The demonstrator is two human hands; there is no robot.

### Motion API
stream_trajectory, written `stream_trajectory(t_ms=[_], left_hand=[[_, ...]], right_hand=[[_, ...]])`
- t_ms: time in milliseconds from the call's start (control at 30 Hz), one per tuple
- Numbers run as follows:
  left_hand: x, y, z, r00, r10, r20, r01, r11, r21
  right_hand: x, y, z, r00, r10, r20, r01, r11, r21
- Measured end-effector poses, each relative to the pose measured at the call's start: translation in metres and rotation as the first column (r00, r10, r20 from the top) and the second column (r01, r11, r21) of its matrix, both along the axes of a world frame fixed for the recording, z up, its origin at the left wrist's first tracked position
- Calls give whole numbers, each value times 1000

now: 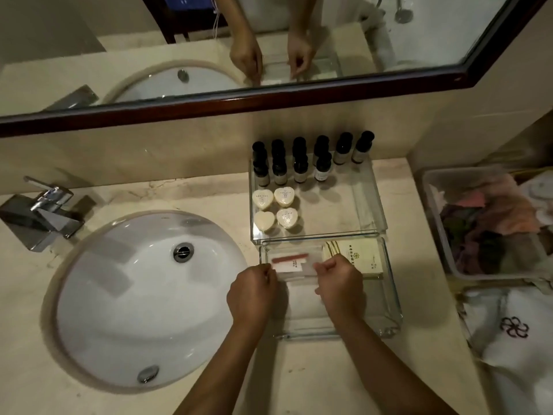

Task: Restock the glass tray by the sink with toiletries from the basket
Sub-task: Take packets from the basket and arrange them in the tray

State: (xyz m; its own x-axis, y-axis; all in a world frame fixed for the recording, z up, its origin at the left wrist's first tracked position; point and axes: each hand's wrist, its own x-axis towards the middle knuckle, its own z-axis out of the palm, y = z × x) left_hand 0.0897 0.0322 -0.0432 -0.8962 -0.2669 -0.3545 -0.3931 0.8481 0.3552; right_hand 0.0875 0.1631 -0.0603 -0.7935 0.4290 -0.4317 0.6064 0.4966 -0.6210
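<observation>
Jointly, left hand [254, 292] and right hand [341, 284] pinch a clear, red-striped packet [294, 266].

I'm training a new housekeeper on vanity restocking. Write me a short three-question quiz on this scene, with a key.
1. How many heart-shaped soaps lie in the far glass tray?
2. True or false: the left hand holds a dark bottle.
3. The right hand pinches: A. clear packet B. cream box C. towel
Key: 1. four; 2. false; 3. A
</observation>
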Motion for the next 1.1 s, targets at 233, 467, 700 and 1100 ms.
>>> stream_trajectory(t_ms=[233, 467, 700, 1100], left_hand=[[7, 8, 1, 963, -270, 17, 270, 957, -106], [-2, 8, -12, 901, -414, 130, 432, 884, -178], [-5, 5, -15, 900, -414, 140, 432, 889, -152], [7, 7, -11, 896, -426, 125, 444, 862, -244]], right_hand=[[5, 4, -1, 996, 86, -4, -86, 995, 56], [10, 12, 2, 984, 178, 0, -178, 983, 38], [15, 8, -8, 784, 606, 135, -621, 769, 152], [17, 17, -20, 696, 710, 110, -718, 684, 130]])
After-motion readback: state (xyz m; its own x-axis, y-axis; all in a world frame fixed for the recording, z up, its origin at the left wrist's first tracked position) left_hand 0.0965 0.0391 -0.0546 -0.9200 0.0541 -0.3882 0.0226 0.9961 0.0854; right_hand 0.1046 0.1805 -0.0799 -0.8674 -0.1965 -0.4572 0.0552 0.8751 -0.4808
